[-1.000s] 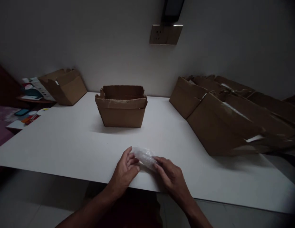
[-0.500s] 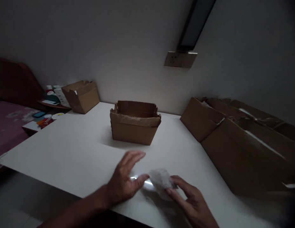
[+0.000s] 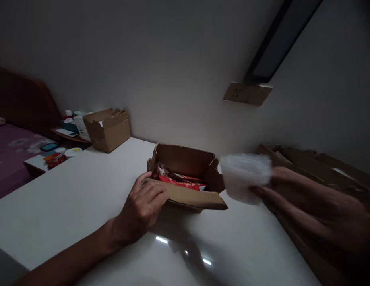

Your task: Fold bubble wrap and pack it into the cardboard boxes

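Note:
My left hand grips the near flap of an open cardboard box at its left corner, fingers curled over the edge. Inside the box lie red and white packets. My right hand is raised to the right of the box and holds a crumpled piece of clear bubble wrap, blurred by motion, just beside the box's right side. Both stand on a white table.
A smaller open cardboard box sits at the table's far left corner. Flattened cardboard boxes lie stacked at the right. A low shelf with small items and a bed are at the left. A wall socket is above.
My left hand left the bubble wrap and moved forward onto the box's near flap, pulling it down. My right hand lifted the bubble wrap off the table and up to the right of the box.

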`<state>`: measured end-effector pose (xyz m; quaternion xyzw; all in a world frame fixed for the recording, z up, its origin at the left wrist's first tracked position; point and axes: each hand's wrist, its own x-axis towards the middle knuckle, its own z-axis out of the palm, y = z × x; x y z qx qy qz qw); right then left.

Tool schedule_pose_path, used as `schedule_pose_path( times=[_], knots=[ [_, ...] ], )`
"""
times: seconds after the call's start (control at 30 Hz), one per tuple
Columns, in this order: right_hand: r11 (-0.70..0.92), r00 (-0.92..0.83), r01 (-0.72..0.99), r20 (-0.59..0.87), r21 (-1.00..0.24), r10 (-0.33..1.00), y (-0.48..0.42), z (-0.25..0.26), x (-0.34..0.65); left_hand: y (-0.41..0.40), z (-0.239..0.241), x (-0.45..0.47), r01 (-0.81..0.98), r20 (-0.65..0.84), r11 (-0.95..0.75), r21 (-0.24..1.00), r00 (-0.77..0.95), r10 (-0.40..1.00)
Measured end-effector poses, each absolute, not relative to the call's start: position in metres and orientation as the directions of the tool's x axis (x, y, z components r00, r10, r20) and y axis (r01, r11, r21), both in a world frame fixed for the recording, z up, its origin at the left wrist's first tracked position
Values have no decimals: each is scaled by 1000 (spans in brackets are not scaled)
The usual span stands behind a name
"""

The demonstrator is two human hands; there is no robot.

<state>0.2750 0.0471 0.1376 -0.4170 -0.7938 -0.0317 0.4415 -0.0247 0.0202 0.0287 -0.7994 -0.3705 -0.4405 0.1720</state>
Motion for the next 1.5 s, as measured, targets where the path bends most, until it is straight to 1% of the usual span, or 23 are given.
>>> schedule_pose_path(
  times=[0.07,0.1,0.13,0.2,0.27,0.33,0.43,0.53,0.6,0.7,0.77,0.83,0.9,0.93,0.97,1.0,1.07,1.1,1.13,1.2,1.27,1.37,1.5],
  knots=[
    [734,-446,631,658,-251,607,72,144,251,22,29,-25,733,839,-676,72,321,438],
    [767,-541,605,597,-213,593,84,144,239,24,30,-25,730,840,-678,83,315,442],
    [791,-632,587,514,-170,580,96,143,226,27,31,-25,727,840,-680,93,310,446],
    [820,-775,567,289,-72,562,117,136,200,30,31,-26,722,837,-684,105,307,453],
    [822,-821,570,52,25,568,132,127,179,33,31,-26,716,831,-687,121,306,465],
    [788,-784,603,-92,128,614,142,118,163,33,31,-27,711,823,-690,136,307,478],
    [729,-722,641,-132,242,679,146,108,153,34,32,-28,708,820,-694,130,317,477],
    [732,-741,631,-80,258,667,145,103,151,37,34,-29,703,823,-702,113,330,463],
    [743,-753,619,-78,255,653,144,101,151,38,35,-28,702,816,-704,109,341,467],
    [755,-755,625,-90,196,649,144,105,153,39,34,-26,716,804,-692,93,356,476],
    [754,-757,643,-36,136,652,143,114,164,36,34,-27,738,822,-670,77,334,461],
    [740,-739,672,110,43,665,136,123,190,31,34,-31,766,862,-639,72,275,427],
    [707,-637,702,364,-88,679,123,127,227,26,31,-40,793,895,-599,112,182,408],
    [683,-538,711,497,-165,681,115,126,247,25,27,-46,800,897,-577,165,122,425],
    [645,-412,725,600,-241,686,106,121,266,25,22,-52,796,880,-552,247,54,471],
    [601,-304,737,641,-311,704,97,112,282,26,15,-59,776,836,-520,357,-18,548],
    [525,-185,731,614,-437,768,82,87,299,34,-2,-69,674,660,-428,602,-118,742],
    [501,-177,713,566,-490,805,78,71,299,40,-11,-72,599,548,-376,707,-127,827],
    [487,-194,690,512,-535,837,75,55,294,47,-19,-72,517,439,-327,791,-109,892],
    [471,-250,643,416,-604,874,77,28,273,61,-28,-68,364,291,-249,898,-66,954],
    [449,-261,616,370,-647,892,83,14,254,73,-29,-55,255,222,-196,947,-74,972],
    [378,-166,622,357,-686,919,83,14,253,79,-21,-25,173,198,-175,969,-122,973],
    [265,14,670,368,-694,930,50,31,290,66,-8,15,105,255,-254,961,6,967]
  ],
)
